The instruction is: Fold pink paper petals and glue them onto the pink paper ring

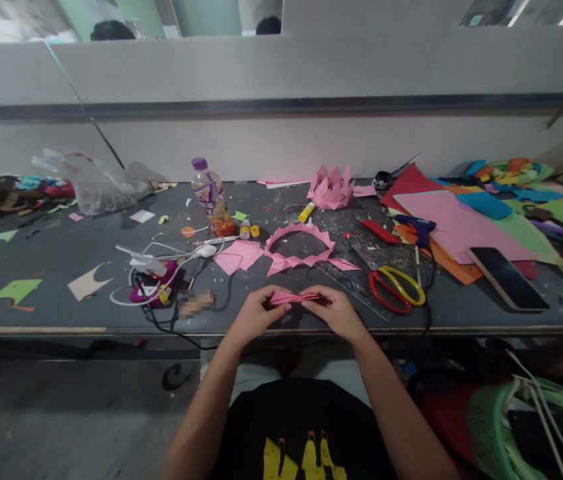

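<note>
My left hand [256, 313] and my right hand [337, 311] meet over the near edge of the dark table [61, 253]. Both pinch a small folded pink paper piece [294, 297] stretched flat between them. Just beyond it lies a pink paper ring with pointed folds [297, 250]. A pink folded paper flower [330, 188] sits farther back, and pink squares [238, 257] lie to the left of the ring.
Red-and-yellow scissors [397, 288] and a clear ruler [351, 283] lie right of my hands. A phone [508, 278], a blue glue gun [418, 230], coloured paper sheets [466, 227], a bottle [211, 197], white cables [171, 263], glue stick [306, 212] and plastic bag [94, 183] crowd the table.
</note>
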### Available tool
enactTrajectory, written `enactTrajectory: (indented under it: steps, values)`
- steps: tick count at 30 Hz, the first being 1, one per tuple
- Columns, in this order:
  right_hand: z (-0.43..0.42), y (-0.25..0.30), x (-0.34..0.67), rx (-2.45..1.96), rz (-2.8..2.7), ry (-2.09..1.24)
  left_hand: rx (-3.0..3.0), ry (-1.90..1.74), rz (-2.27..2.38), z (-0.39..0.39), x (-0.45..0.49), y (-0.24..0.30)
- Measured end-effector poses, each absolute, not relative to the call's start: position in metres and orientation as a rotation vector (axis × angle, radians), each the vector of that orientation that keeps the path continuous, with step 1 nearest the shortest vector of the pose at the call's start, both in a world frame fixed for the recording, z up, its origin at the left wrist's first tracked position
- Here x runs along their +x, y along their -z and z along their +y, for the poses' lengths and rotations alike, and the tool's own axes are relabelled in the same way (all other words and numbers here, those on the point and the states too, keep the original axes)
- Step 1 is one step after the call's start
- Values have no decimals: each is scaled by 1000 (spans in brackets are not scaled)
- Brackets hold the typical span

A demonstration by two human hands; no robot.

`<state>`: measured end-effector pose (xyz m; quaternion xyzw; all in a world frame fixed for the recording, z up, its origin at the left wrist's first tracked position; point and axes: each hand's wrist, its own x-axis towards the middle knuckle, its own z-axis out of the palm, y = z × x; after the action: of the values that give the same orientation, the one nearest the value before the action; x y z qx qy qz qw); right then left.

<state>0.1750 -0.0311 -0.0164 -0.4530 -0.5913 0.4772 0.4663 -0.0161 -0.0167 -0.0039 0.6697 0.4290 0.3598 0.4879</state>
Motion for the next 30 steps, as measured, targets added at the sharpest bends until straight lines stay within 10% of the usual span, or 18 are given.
enactTrajectory:
  steps: [30]
  values:
    - [-34,15,171,-1218,-1636,-1036,1710,-817,1083,-18,-15,3]
